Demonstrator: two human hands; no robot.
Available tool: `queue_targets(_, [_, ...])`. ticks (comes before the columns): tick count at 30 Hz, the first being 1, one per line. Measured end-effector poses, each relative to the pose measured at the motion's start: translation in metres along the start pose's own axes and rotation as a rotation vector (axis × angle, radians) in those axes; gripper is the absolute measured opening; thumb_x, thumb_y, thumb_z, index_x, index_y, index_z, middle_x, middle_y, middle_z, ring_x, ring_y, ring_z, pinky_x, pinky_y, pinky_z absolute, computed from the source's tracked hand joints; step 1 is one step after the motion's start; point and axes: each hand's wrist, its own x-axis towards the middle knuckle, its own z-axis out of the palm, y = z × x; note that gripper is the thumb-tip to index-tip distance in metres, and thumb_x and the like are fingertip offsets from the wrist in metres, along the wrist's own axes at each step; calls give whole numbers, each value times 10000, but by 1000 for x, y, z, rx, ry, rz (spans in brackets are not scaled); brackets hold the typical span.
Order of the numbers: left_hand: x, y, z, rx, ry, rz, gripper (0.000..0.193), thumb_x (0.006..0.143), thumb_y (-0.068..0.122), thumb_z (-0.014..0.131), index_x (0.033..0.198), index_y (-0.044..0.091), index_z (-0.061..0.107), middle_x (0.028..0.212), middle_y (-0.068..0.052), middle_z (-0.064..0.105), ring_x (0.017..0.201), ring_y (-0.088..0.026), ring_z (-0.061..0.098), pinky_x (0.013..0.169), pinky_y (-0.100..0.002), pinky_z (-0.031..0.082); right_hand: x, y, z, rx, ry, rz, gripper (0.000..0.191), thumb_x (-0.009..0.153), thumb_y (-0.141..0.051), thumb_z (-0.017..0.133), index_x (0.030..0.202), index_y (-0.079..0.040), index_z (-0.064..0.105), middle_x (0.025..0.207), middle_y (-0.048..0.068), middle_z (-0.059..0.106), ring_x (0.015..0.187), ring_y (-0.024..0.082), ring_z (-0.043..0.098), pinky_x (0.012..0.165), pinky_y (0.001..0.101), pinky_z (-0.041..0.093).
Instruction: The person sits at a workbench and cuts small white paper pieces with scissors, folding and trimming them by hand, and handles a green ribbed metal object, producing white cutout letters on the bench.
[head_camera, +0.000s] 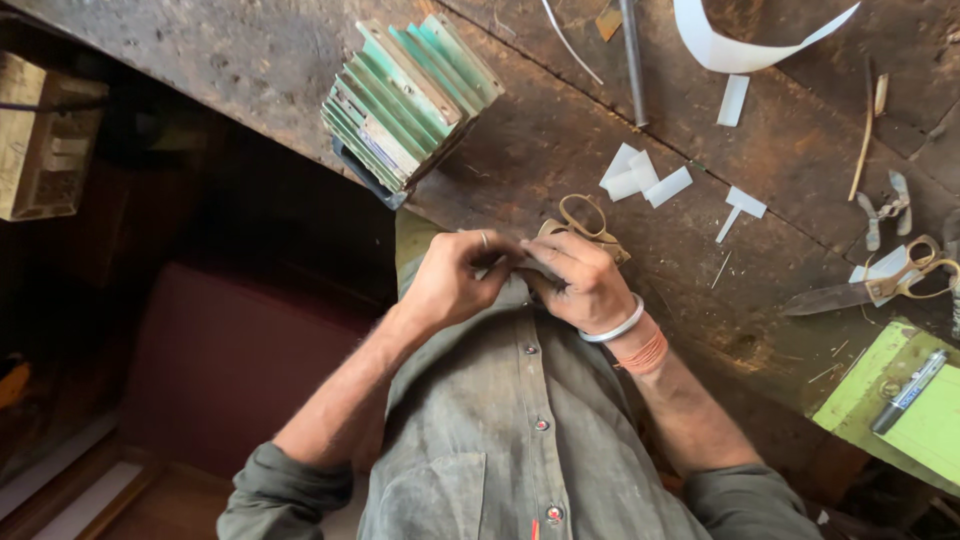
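close under the camera, over the grey-green shirt (500, 440), the left hand (452, 280) and right hand (585, 285) meet fingertip to fingertip, fingers curled shut on something small and hidden, the brass-handled scissors (585, 225) just beyond on the worktop (560, 140).

Two pairs of scissors (585, 222) (880, 282), one stack of green boards (408, 98), one marker pen (908, 392), one metal rod (632, 62).

Green card stack (410, 100), paper scraps (640, 180), marker (908, 392).
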Motion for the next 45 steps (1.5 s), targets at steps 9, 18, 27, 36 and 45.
queue_targets(9, [-14, 19, -30, 166, -261, 345, 153, 891, 116, 771, 1035, 66, 789, 994, -113, 759, 873, -307, 740, 763, -369, 588, 3, 2, -17, 524, -283, 219, 246, 868, -64, 814, 1094, 10, 752, 1017, 95, 768, 881, 170, 747, 766, 286, 581])
queue_targets(18, [-8, 36, -62, 311, -192, 407, 146, 876, 34, 763, 1022, 30, 764, 976, -133, 730, 868, -321, 718, 754, -383, 587, 26, -13, 6, 426, -99, 244, 188, 864, -101, 817, 1031, -19, 786, 978, 109, 764, 889, 186, 733, 784, 300, 572])
queue_targets(27, [53, 13, -135, 466, 736, 606, 329, 1115, 239, 745, 1279, -30, 652, 1145, -154, 707, 1068, -244, 698, 929, -347, 587, 118, 4, 62, 130, 311, 250, 190, 874, -192, 838, 1005, -56, 820, 832, 131, 737, 703, 239, 723, 713, 348, 565])
queue_targets(36, [80, -29, -125, -21, 533, 204, 436, 1038, 432, 700, 1094, 1, 732, 882, -2, 724, 841, -80, 641, 774, -277, 543, 142, -7, 74, 210, 414, 284, 156, 811, -134, 843, 918, -31, 797, 856, 146, 752, 776, 263, 766, 715, 325, 584])
queue_targets(45, [73, -26, -119, 5, 584, 200, 479, 1057, 457, 635, 948, 1, 737, 791, 20, 689, 778, -67, 599, 732, -273, 514, 139, 13, 80, 109, 382, 74, 118, 839, -47, 825, 933, -21, 757, 883, 131, 696, 799, 292, 719, 735, 367, 570])
